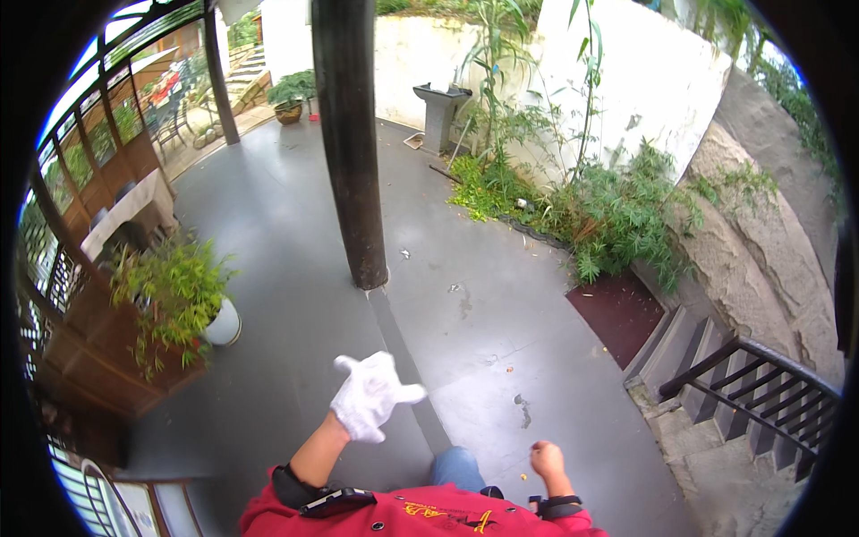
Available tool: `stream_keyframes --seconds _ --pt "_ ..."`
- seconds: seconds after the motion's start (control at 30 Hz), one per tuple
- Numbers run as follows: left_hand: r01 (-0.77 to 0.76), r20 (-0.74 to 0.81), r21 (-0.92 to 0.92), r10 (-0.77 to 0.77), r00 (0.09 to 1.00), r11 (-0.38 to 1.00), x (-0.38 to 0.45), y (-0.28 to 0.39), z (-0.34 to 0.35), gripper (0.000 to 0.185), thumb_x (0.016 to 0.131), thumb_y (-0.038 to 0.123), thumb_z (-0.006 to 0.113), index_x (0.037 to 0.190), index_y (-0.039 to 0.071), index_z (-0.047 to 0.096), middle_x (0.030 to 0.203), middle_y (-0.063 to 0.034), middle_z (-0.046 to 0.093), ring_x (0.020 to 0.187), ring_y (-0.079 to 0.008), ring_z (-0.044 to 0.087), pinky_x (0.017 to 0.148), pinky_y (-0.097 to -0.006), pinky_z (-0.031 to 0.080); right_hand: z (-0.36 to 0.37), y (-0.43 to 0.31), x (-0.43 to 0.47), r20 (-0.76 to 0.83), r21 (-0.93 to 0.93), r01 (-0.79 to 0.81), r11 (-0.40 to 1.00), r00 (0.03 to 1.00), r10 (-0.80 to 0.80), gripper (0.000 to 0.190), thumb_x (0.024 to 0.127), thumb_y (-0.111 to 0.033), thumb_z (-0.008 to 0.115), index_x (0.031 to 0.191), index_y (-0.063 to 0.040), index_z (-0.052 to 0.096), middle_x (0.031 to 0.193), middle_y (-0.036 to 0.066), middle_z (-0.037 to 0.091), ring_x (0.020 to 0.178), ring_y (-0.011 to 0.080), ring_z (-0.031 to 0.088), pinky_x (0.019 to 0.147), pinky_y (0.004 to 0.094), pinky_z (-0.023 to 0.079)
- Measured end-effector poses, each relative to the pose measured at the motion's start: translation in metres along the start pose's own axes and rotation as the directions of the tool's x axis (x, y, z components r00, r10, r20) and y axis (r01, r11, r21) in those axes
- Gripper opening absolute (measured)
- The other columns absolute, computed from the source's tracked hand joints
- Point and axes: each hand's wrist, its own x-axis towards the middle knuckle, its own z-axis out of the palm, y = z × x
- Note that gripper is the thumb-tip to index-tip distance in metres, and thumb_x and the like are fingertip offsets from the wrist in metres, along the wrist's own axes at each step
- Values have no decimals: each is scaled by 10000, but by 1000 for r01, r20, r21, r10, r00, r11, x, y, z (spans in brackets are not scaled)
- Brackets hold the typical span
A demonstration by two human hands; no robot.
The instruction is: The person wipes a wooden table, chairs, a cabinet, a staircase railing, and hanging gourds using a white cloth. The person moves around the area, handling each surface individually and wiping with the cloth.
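A white knit work glove (368, 393) covers my left hand (376, 396), which is held out over the grey floor with some fingers spread and nothing in its grasp. Lower right, my bare right hand (547, 459) hangs at my side with its fingers curled; whether it holds anything cannot be made out. Between the hands, one blue-jeaned knee (459, 468) shows below my red shirt (429, 513). A dark phone-like device (337, 502) rests at the chest on the left. Dark bands circle both forearms.
A dark round wooden column (352, 168) stands ahead. To the left are a bushy plant in a white pot (223, 323) and wooden lattice panels. A stone basin (439, 114) and plants line the white wall. At right, steps with a dark railing (758, 389) adjoin a dark red mat (616, 315).
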Motion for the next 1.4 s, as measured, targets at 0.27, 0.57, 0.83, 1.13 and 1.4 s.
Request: stream_keyframes --seconds 0.27,0.57,0.83,1.13,1.4 --pt "-61 -308 -334 -47 950 941 250 -162 44 362 592 105 676 913 268 648 951 -34 602 889 -213 617 594 -424 466 -29 -65 301 -158 -24 -63 998 986 58 209 845 -233 625 827 -51 728 782 175 698 787 378 680 772 466 544" --pt "286 230 -82 -261 937 955 416 -328 27 448 411 216 709 848 301 659 690 17 577 775 -250 607 523 -528 476 -184 -365 601 -127 -324 703 634 631 -765 901 888 -615 514 1521 -28 258 1615 133 176 1505 300 108 1195 524 85" --pt "-111 513 406 -125 849 907 602 -537 93 172 622 166 671 737 287 632 583 -5 554 614 -257 605 418 -510 446 -108 -432 878 58 -107 685 721 728 -683 147 871 -187 635 869 -41 652 805 134 653 850 359 653 843 457 521" --pt "46 319 -571 -170 932 -820 893 -775 183 246 938 174 573 1148 50 610 1035 -3 634 883 -118 610 735 -269 514 -169 -553 1113 -131 423 492 761 864 -486 573 817 -167 730 1324 -30 500 1291 179 537 996 300 642 775 398 540" --pt "130 217 -852 -117 969 -507 1082 -947 188 482 915 212 642 1336 4 536 1274 -78 620 1130 -189 604 977 -342 490 -143 -668 1395 241 772 12 635 920 -310 342 862 -255 729 1038 37 693 803 74 711 764 175 674 720 360 542"
